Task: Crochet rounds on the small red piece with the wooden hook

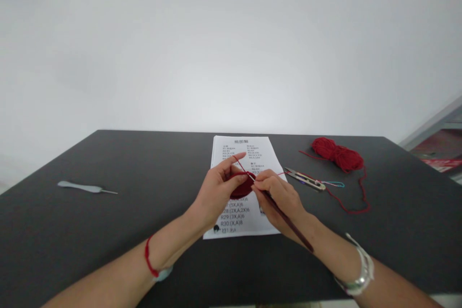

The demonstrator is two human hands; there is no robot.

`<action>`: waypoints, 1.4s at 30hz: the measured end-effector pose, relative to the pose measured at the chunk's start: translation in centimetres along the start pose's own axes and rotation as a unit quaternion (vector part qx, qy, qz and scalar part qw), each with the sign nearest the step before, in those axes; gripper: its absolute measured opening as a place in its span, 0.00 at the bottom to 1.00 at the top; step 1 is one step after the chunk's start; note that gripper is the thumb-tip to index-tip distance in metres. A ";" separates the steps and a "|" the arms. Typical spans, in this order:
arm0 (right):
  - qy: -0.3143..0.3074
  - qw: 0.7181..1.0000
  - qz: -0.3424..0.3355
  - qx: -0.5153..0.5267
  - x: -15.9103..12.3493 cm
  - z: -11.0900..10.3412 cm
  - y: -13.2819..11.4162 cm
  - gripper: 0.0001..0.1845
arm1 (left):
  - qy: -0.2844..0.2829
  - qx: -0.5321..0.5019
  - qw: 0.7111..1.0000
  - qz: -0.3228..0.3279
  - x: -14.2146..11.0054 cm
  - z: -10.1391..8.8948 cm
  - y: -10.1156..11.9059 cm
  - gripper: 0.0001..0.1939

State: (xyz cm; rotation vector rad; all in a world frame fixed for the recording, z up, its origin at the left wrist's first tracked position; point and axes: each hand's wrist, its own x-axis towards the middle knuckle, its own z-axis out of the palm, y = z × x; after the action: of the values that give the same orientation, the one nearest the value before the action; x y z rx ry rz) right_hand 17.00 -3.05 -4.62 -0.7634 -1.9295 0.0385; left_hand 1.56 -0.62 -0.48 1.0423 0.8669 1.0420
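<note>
The red crochet piece is pinched in the left hand, over the paper; just beside it, the right hand grips the hook. Keep the yarn between both hands evenly taut, pinching near the hook.

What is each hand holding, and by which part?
The left hand pinches the red crocheted piece near its upper edge. The right hand grips the dark-handled hook toward its tip end.
</note>
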 end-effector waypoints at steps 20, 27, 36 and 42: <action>0.012 0.990 0.073 0.120 1.0 -1.6 -0.3 0.09 | -0.016 0.117 0.991 0.064 0.5 -0.9 0.1 0.23; 0.084 0.869 0.287 0.395 1.4 -1.4 0.1 0.08 | -0.017 0.114 0.991 0.069 0.6 -1.0 0.4 0.21; 0.079 0.837 0.319 0.437 1.4 0.3 -0.3 0.09 | -0.043 -0.011 0.999 -0.009 0.1 -0.4 0.1 0.30; 0.028 0.999 0.024 -0.004 -0.6 1.0 0.5 0.09 | -0.027 -0.088 0.994 -0.062 -0.1 0.1 -0.3 0.32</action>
State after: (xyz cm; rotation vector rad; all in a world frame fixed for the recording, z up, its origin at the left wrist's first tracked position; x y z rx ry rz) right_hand 16.54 -2.65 -5.75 -0.8084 -1.8603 0.0379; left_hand 1.68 -0.82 -0.68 0.8541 0.7728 0.9628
